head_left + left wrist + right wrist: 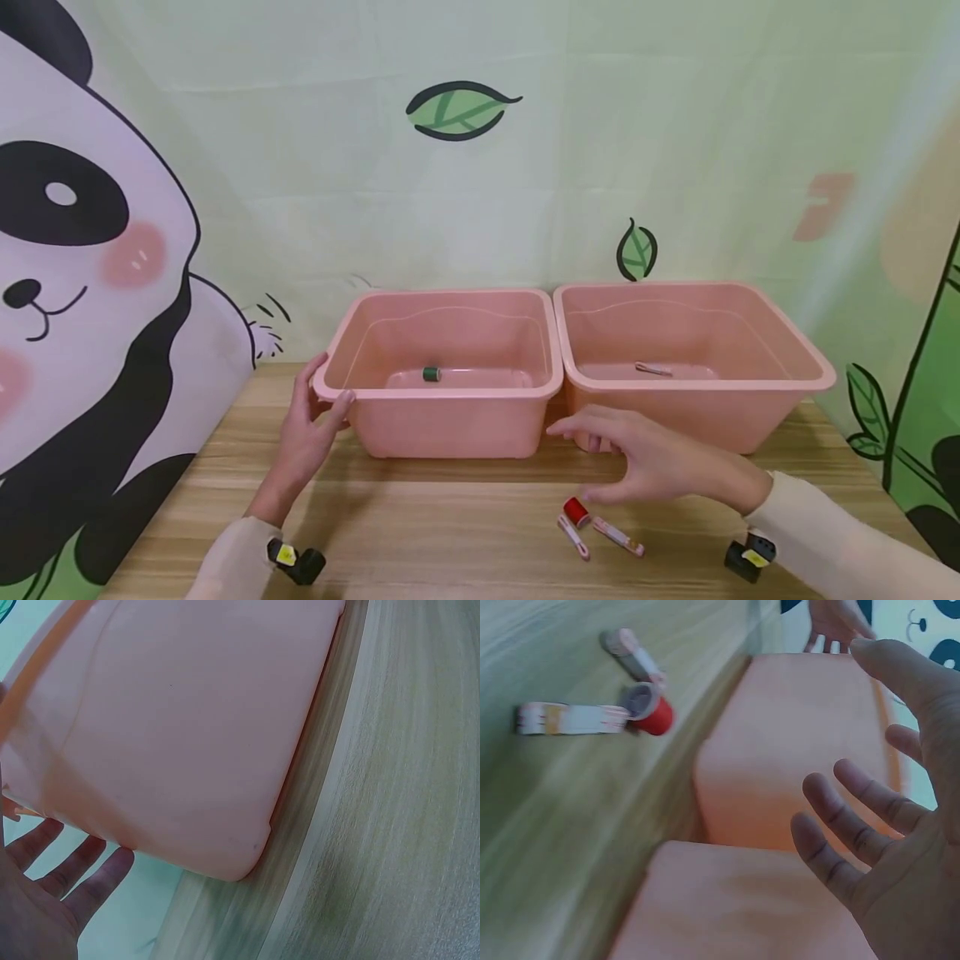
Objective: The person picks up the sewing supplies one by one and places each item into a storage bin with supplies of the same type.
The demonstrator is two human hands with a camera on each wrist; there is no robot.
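Observation:
My left hand (311, 421) holds the near left corner of the left pink bin (450, 425), thumb at the rim and fingertips against the outer wall (187, 750). My right hand (645, 454) hovers above the table in front of the bins, fingers spread and holding nothing. Just below its thumb lies a red thread spool (576, 512). Beside the spool are two slim pink-and-white bundles, like banded thread skeins: one skein (573, 537) to its left, another skein (618, 537) to its right. The right wrist view shows the red spool (654, 716) touching a skein (574, 718).
A dark green thread spool (431, 374) lies inside the left bin. The right pink bin (697, 408) stands close beside it and contains a similar skein (652, 368). Behind the bins hangs a printed cloth (675, 125). The table (420, 533) has a wood-grain surface.

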